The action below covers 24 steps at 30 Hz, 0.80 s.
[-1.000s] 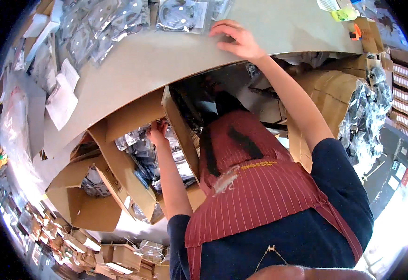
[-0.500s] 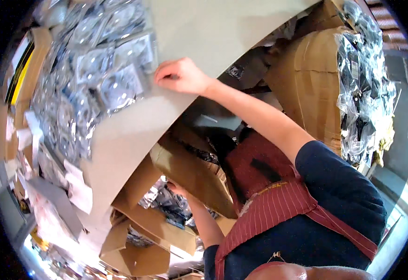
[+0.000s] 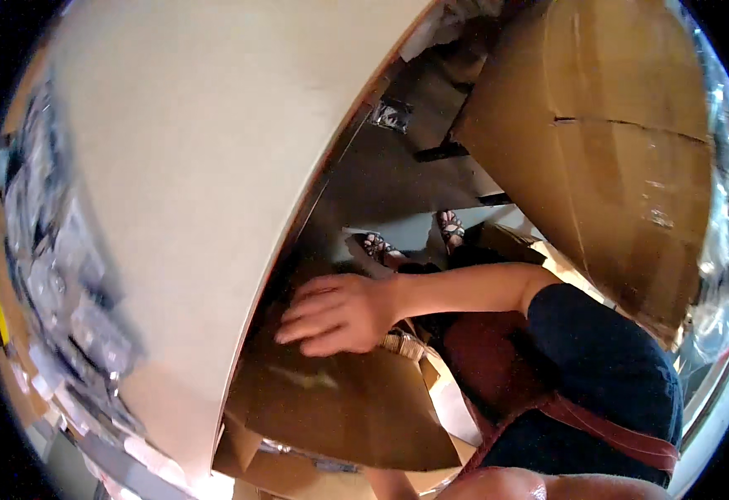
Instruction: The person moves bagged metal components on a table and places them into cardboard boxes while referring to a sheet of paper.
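Note:
My right hand (image 3: 335,318) is over the upper edge of a brown cardboard box flap (image 3: 348,408), below the table edge. Its fingers stretch out to the left, slightly apart, and nothing shows in them. Whether the fingertips touch the flap I cannot tell. Of my left arm only a piece of forearm (image 3: 391,485) shows at the lower edge; the flap hides the hand. Beyond the flap, a strip of the open cardboard box (image 3: 298,475) is visible, with plastic-bagged items (image 3: 323,464) inside.
A pale tabletop (image 3: 181,167) fills the upper left, with clear plastic packets (image 3: 89,325) along its far left. At right stands a large cardboard box (image 3: 606,158) with shiny plastic bags (image 3: 727,167) beside it. One small packet (image 3: 391,115) lies low beyond the table edge.
My right hand has left the tabletop by the packets and come down to the box flap. The view has shifted right, and the flap now hides my left hand and most of the box contents.

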Tool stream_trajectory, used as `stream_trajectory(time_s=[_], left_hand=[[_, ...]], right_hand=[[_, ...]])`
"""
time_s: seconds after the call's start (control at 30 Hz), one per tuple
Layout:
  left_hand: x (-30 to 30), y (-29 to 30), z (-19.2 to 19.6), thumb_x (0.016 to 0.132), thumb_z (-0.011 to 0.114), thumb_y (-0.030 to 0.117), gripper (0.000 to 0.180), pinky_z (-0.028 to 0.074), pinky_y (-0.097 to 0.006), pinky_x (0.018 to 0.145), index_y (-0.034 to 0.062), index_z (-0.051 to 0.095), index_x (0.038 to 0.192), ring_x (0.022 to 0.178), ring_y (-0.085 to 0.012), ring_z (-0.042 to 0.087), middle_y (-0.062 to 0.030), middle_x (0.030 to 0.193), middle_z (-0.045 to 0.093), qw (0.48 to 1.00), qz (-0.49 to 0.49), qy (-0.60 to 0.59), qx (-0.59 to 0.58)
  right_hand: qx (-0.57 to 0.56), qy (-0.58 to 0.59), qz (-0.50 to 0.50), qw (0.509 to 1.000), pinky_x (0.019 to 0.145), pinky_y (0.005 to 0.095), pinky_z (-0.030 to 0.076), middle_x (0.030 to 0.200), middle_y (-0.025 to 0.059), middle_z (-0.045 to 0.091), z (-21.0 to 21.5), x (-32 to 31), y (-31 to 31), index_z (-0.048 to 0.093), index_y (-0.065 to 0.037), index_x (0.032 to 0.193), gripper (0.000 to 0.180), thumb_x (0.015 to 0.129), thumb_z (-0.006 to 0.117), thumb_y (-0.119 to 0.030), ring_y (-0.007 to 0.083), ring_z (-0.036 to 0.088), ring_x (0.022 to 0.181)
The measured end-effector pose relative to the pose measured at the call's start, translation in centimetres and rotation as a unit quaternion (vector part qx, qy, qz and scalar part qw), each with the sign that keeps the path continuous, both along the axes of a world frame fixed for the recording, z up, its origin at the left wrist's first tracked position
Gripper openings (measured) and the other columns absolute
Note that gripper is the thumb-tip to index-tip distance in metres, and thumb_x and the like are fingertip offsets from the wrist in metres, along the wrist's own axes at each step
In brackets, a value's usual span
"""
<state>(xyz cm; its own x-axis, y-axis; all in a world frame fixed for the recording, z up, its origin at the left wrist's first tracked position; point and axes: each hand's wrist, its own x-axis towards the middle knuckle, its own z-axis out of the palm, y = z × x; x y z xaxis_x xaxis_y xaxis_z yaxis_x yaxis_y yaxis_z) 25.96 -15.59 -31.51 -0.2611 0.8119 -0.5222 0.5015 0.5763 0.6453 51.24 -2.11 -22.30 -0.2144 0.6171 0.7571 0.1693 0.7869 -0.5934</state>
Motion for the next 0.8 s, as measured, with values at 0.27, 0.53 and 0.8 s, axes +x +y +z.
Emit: stream_trajectory(time_s=[0.27, 0.53, 0.8], left_hand=[[2.4, 3.2, -3.9, 0.096, 0.062, 0.028, 0.032, 0.054, -0.04, 0.067, -0.0025, 0.054, 0.091, 0.076, -0.0268, 0.066, -0.0148, 0.091, 0.069, 0.997, -0.079, 0.022, 0.006], [3.5, 4.0, -5.9, 0.096, 0.062, 0.027, 0.031, 0.054, -0.04, 0.067, -0.0023, 0.055, 0.092, 0.077, -0.0267, 0.066, -0.0148, 0.091, 0.069, 0.994, -0.09, 0.053, 0.027], [5.9, 6.6, -9.3, 0.097, 0.062, 0.026, 0.029, 0.054, -0.04, 0.066, -0.0021, 0.055, 0.093, 0.077, -0.0266, 0.066, -0.0148, 0.092, 0.069, 0.992, -0.099, 0.066, 0.052]], right_hand=[[-0.552, 0.142, -0.103, 0.815, 0.1, 0.0493, 0.045, 0.13, 0.0143, 0.06, -42.2, 9.1, -5.9, 0.066, -0.012, 0.119, 0.042, 0.077, 0.067, -0.007, 0.033, 0.054, 0.123], [-0.628, -0.27, -0.361, 0.634, 0.097, 0.0487, 0.045, 0.126, 0.0137, 0.061, -48.1, 24.2, -3.7, 0.066, -0.012, 0.117, 0.039, 0.078, 0.066, -0.008, 0.0324, 0.055, 0.119], [-0.632, -0.275, -0.398, 0.606, 0.094, 0.048, 0.046, 0.123, 0.0131, 0.062, -55.1, 28.3, -0.3, 0.065, -0.012, 0.115, 0.036, 0.079, 0.065, -0.009, 0.0317, 0.056, 0.115]])
